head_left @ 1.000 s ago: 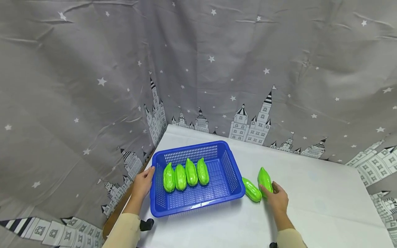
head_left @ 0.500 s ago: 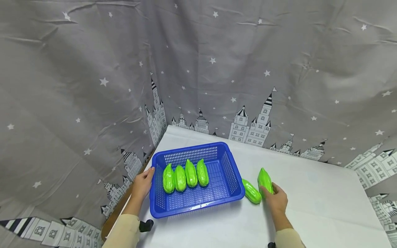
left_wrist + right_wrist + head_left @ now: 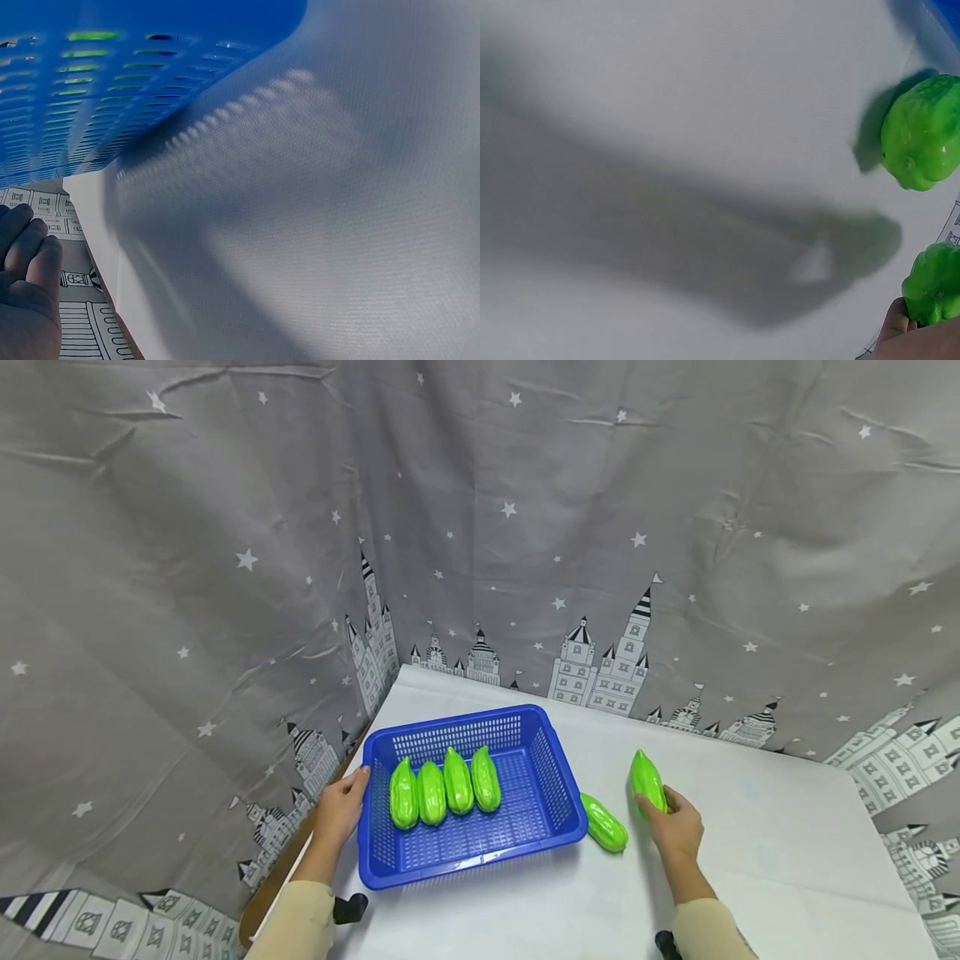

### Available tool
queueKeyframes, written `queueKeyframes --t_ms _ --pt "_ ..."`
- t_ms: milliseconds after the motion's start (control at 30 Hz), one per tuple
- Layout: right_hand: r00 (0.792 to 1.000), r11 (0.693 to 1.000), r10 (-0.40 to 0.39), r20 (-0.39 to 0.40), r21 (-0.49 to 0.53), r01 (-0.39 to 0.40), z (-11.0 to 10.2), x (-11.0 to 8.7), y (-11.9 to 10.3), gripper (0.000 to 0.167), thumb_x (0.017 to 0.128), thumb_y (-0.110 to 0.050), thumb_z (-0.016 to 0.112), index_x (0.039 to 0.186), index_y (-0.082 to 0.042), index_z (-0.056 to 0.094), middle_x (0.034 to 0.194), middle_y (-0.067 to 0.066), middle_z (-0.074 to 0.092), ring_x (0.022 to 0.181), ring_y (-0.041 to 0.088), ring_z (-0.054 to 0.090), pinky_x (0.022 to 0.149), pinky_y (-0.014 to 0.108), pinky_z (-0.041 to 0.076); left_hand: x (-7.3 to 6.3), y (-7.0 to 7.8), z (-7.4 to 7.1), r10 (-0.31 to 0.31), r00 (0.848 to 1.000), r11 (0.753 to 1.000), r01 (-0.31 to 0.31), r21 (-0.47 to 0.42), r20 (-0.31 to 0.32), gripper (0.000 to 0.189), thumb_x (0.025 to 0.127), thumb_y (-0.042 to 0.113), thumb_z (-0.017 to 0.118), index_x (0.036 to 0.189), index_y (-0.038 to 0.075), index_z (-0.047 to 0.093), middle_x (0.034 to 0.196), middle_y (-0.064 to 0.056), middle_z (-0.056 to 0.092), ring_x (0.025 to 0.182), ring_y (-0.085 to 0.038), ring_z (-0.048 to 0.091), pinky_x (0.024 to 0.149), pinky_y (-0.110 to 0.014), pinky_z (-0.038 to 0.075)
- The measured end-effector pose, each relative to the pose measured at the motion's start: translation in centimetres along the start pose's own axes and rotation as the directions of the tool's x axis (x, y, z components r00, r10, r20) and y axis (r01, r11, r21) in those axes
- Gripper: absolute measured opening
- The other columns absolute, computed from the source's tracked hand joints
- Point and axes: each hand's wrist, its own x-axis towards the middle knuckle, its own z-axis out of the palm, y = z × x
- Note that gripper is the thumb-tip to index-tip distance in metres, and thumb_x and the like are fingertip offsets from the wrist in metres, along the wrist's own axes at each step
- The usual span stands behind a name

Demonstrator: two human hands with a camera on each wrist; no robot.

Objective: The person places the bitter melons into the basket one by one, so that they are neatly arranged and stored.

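Observation:
My right hand [image 3: 677, 831] pinches a glossy green ridged gourd [image 3: 647, 781] between thumb and fingers, to the right of the basket. In the right wrist view, that gourd's [image 3: 932, 281] lobed end shows above the fingers. A second loose gourd [image 3: 603, 824] lies on the white table beside the basket's right end. On the far side, my left hand [image 3: 339, 806] holds the left rim of the blue plastic basket [image 3: 480, 862]; its thumb side is at the rim, and in the left wrist view several fingers [image 3: 43, 262] show below the basket wall.
Several more green gourds [image 3: 458, 782] lie in a row in the left half of the basket. The white-covered table [image 3: 765, 852] extends to the right. A grey curtain [image 3: 600, 477] printed with stars and castles hangs behind and along the left.
My right hand has lifted the gourd up and slightly away from the loose one beside the basket. The left hand keeps its place at the basket rim.

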Motion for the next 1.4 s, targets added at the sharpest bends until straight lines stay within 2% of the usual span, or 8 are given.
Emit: queueKeyframes --t_ms 133,400,700,933,1233,1400 --pt "1.000 1.000 -0.003 0.012 0.016 0.003 0.1 0.1 -1.1 0.069 0.093 -0.030 0.074 0.144 0.008 0.046 0.144 0.031 0.047 0.133 0.047 0.043 0.111 0.055 0.035 0.1 -0.1 0.0 0.004 1.000 1.000 -0.004 -0.001 -0.007 0.074 0.100 0.063 0.045 0.144 0.004 0.054 0.143 -0.021 0.051 0.135 -0.044 0.045 0.112 -0.059 0.030" --pt "0.997 0.993 -0.059 0.059 0.103 0.053 2.1 -0.5 -5.8 0.069 0.090 -0.033 0.078 0.142 0.004 0.051 0.142 0.026 0.053 0.131 0.041 0.049 0.109 0.049 0.040 0.2 -0.2 0.4 -0.011 1.000 1.000 0.011 -0.016 -0.016 0.070 0.101 0.060 0.048 0.143 0.005 0.055 0.142 -0.021 0.052 0.134 -0.044 0.046 0.112 -0.059 0.031" --pt "0.983 0.984 -0.058 0.172 0.176 0.027 4.8 -1.4 -9.7 0.071 0.086 -0.041 0.081 0.140 0.000 0.056 0.137 0.022 0.059 0.127 0.037 0.056 0.104 0.047 0.046 0.1 -0.6 0.2 0.028 0.999 0.999 -0.029 -0.037 -0.018 0.070 0.101 0.060 0.048 0.142 0.003 0.055 0.142 -0.021 0.052 0.134 -0.043 0.046 0.112 -0.057 0.033" --pt "0.971 0.978 -0.041 0.234 0.207 -0.008 6.3 -2.0 -11.1 0.068 0.084 -0.040 0.083 0.136 -0.003 0.061 0.134 0.018 0.063 0.125 0.034 0.059 0.106 0.046 0.044 0.2 -0.6 0.2 0.038 0.999 0.999 -0.039 -0.032 -0.017 0.072 0.100 0.062 0.048 0.142 0.004 0.056 0.142 -0.020 0.052 0.134 -0.043 0.046 0.110 -0.059 0.033" --pt "0.955 0.977 -0.112 0.276 0.207 0.054 9.0 -3.8 -12.1 0.064 0.081 -0.030 0.087 0.134 -0.003 0.063 0.131 0.018 0.065 0.123 0.034 0.060 0.104 0.044 0.047 0.1 -0.4 0.0 0.014 1.000 1.000 -0.014 -0.007 -0.026 0.071 0.100 0.063 0.046 0.143 0.007 0.056 0.142 -0.020 0.053 0.133 -0.043 0.047 0.109 -0.060 0.035" --pt "0.944 0.976 -0.182 0.273 0.165 0.141 10.8 -4.9 -12.2 0.066 0.080 -0.028 0.088 0.135 -0.002 0.063 0.134 0.017 0.063 0.127 0.037 0.056 0.105 0.046 0.045 0.0 -0.2 0.1 0.030 0.999 1.000 -0.030 -0.009 -0.033 0.067 0.101 0.060 0.049 0.141 0.007 0.058 0.140 -0.020 0.054 0.132 -0.043 0.049 0.108 -0.059 0.036"
